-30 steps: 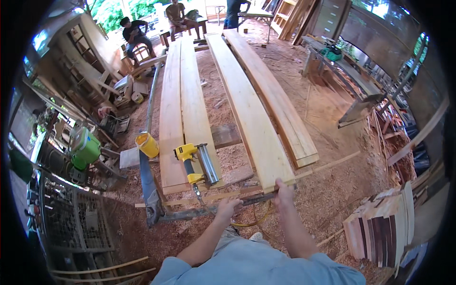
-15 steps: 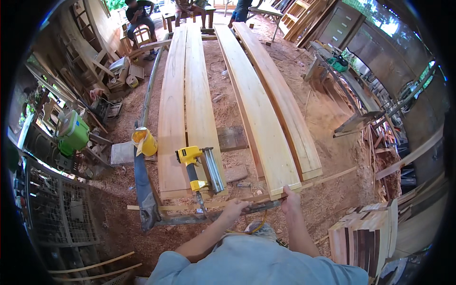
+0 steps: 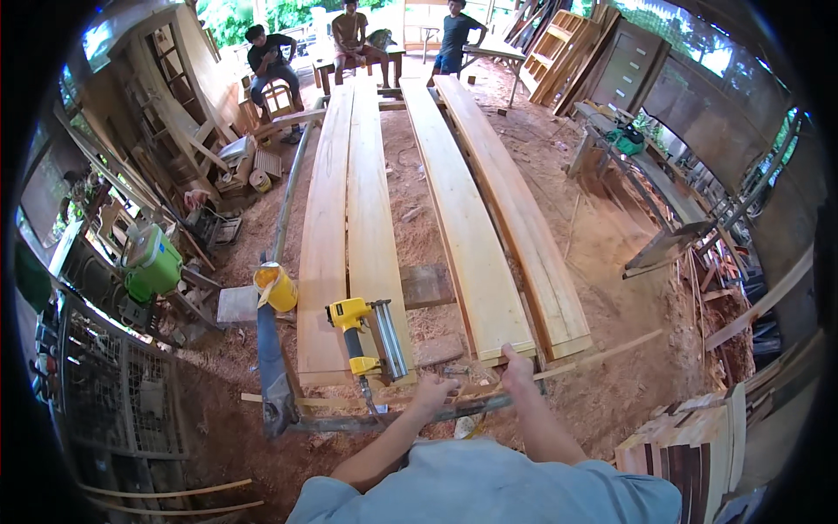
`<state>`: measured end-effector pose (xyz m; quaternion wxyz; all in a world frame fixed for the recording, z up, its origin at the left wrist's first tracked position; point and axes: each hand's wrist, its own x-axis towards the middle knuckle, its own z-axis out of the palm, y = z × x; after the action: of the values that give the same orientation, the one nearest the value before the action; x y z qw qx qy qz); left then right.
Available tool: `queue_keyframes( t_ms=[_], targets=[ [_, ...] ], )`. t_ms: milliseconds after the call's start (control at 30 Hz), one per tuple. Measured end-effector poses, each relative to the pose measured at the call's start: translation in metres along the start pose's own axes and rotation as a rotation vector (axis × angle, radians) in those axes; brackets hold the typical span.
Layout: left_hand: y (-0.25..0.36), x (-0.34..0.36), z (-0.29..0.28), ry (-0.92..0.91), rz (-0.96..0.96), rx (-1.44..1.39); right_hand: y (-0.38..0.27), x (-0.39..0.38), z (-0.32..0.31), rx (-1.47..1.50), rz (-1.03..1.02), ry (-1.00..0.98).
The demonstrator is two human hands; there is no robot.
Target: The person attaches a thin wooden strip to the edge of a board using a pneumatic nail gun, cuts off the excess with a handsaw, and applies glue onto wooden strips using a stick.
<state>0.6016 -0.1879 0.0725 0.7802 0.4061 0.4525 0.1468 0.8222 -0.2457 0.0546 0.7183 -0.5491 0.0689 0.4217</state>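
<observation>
Four long wooden planks lie lengthwise ahead of me in two pairs. My right hand (image 3: 518, 374) is closed on the near end of the inner right plank (image 3: 476, 253), thumb on top. To its left, my left hand (image 3: 434, 391) hovers near that end with fingers apart, holding nothing I can see. A yellow and black nail gun (image 3: 360, 336) with a hose rests across the near end of the inner left plank (image 3: 371, 227). Beside it runs the outer left plank (image 3: 326, 253); the outer right plank (image 3: 528, 244) lies at far right.
A metal frame (image 3: 279, 349) runs below and left of the planks, with a yellow tub (image 3: 279, 293) on it. A thin wood strip (image 3: 602, 356) crosses near the plank ends. Stacked boards (image 3: 690, 454) stand lower right, a workbench (image 3: 650, 188) farther right. Three people are at the back.
My right hand has moved left with the near end of the inner right plank, widening its gap from the outer right one. The view has tilted upward.
</observation>
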Motion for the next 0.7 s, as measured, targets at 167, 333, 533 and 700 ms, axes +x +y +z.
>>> queue_keyframes(
  t_ms=[167, 333, 533, 700],
  targets=[
    [-0.008, 0.015, 0.006, 0.086, 0.099, 0.176, -0.037, -0.032, -0.018, -0.684, 0.28, -0.05],
    [-0.033, 0.078, 0.02, 0.105, 0.261, 0.369, -0.034, -0.009, -0.053, -1.085, -0.526, 0.077],
    [-0.011, 0.084, 0.067, 0.112, 0.406, 0.569, -0.035, 0.011, -0.034, -1.192, -0.347, -0.122],
    [-0.014, 0.106, 0.07, 0.133, 0.403, 0.606, -0.015, 0.054, -0.048, -1.236, -0.447, -0.005]
  ],
)
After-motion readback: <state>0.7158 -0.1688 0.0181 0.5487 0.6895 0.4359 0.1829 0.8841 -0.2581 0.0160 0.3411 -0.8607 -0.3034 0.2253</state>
